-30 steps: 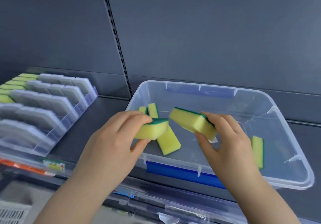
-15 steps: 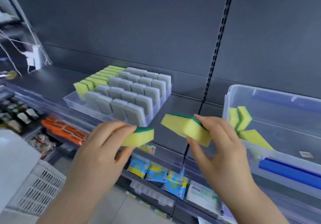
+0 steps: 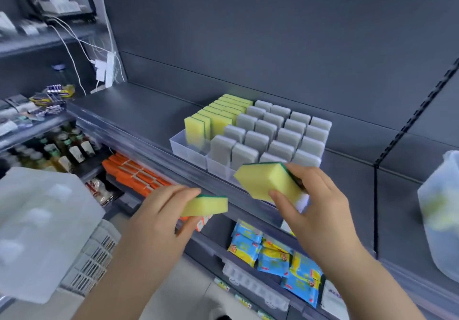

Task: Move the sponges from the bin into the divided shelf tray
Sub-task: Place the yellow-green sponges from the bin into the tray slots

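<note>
1. Below the front edge of the dark grey metal shelf (image 3: 149, 118), your left hand (image 3: 159, 220) pinches a flat yellow foam sponge with a green scouring face (image 3: 206, 205) by one end, fingers on top and thumb beneath. If you lift it too little, it will likely catch the shelf's front rail.
2. Your right hand (image 3: 315, 195) grips a second yellow-and-green foam sponge (image 3: 268, 180). It is tilted, just in front of the clear plastic divided tray (image 3: 188, 152) near the shelf's front edge.
3. Only the lane nearest the shelf's left end holds a row of upright yellow sponges (image 3: 223, 113). The other lanes show grey rounded divider plates (image 3: 273, 133). If you push in at an angle, the front standing sponge could topple over the low front wall.
4. Both hands aiming for one lane would crowd each other, so place one sponge at a time.
5. The foam looks soft. Squeezed hard, it may spring askew on release. Pinched loosely, it may drop onto the stocked shelves below.
6. A shove against the tray could slide it back across the shelf.
7. At the shelf's right end is the translucent plastic bin (image 3: 439, 220), blurred. Yellowish shapes inside suggest more sponges, too unclear to count.
</note>
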Demonstrator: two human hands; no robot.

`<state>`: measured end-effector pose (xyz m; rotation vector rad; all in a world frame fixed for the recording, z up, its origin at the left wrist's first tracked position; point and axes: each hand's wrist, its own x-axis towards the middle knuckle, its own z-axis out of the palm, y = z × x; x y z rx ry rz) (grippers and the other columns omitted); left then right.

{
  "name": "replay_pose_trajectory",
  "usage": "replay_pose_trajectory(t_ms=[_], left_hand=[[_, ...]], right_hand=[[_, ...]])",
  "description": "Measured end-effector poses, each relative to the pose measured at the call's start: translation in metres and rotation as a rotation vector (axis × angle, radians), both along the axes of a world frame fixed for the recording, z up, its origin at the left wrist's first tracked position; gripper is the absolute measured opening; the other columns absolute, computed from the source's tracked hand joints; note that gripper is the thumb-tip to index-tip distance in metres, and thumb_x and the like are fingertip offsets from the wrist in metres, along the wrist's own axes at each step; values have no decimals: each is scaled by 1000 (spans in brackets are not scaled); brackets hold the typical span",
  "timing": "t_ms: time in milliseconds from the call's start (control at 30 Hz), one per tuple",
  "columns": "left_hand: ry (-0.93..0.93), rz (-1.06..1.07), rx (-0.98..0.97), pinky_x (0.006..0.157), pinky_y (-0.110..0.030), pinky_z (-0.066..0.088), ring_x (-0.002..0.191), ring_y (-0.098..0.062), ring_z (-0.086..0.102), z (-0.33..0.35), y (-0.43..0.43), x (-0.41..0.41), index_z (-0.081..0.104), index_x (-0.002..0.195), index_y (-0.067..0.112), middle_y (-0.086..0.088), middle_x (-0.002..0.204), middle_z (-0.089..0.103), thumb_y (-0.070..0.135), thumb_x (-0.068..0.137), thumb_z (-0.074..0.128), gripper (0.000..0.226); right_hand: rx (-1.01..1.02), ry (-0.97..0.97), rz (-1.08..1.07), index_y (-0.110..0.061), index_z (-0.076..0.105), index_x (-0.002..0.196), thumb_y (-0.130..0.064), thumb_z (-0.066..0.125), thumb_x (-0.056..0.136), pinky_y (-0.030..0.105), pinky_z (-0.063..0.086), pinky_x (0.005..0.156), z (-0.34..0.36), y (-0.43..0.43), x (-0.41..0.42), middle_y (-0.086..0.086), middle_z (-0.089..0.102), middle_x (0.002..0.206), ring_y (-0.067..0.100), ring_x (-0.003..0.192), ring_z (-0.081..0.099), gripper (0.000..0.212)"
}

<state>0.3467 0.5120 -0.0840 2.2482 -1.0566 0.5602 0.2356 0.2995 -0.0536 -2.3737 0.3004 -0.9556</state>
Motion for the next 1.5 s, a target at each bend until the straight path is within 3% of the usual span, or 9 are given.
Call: replay_pose_trajectory(t_ms=[100,267,400,533,767,1033,1200,1367,1500], left_hand=[[1,-75,-32,91,-18,39,100,-13,54,4,-11,38,66,111,11,0,106,60,28,79,65,36],[-50,-74,-34,96,-6,28,100,-10,51,23,-28,128,66,111,12,0,107,60,23,74,68,39],[-42,-86,-44,96,-6,29,100,-8,51,44,-35,195,64,115,15,5,109,56,26,76,67,41],[28,-68,-93,93,-6,31,101,-9,52,46,-41,235,63,115,15,2,110,59,25,77,66,40],[86,-245,-92,91,-6,34,101,-5,52,34,-61,290,62,117,18,8,110,57,32,80,61,39],[102,-490,-78,85,-2,34,97,-3,50,40,-67,371,64,115,12,3,106,61,33,79,72,43],[90,-587,-101,86,-4,34,100,-5,51,36,-74,405,64,116,11,2,107,62,28,78,67,42],[76,-664,-104,86,-18,42,98,-12,54,22,-81,405,63,116,11,-1,107,62,34,83,57,41],[33,-663,-124,86,-18,42,97,-12,54,20,-84,399,64,116,11,-1,106,62,32,83,58,39]], right_hand=[[71,-10,-29,-21,60,110,-23,73,77,-4,31,79,5,-5,39,-30,48,95,-18,90,45,36],[146,-12,-64,-37,52,103,-23,70,77,-1,36,75,16,-23,123,-21,56,93,3,82,53,34],[115,-31,-111,-23,59,110,-20,69,79,15,41,81,34,-39,192,-11,55,97,9,91,54,33],[83,-9,-134,-25,58,109,-21,68,80,3,37,78,46,-47,237,-16,47,93,2,86,49,31],[132,110,-255,-31,56,108,-24,67,79,17,41,82,32,-42,262,-25,49,97,5,89,54,32],[117,358,-512,-25,60,112,-18,69,79,-3,30,78,29,-14,285,-24,49,94,7,95,51,36],[143,477,-546,-26,60,114,-20,68,78,24,41,90,23,-7,301,-15,53,101,11,100,53,37],[99,597,-543,-24,56,122,-18,64,81,15,32,84,16,-6,308,-7,54,118,10,107,49,42],[74,678,-504,-25,51,126,-17,59,85,24,41,88,15,-7,315,-6,49,123,14,112,48,43]])
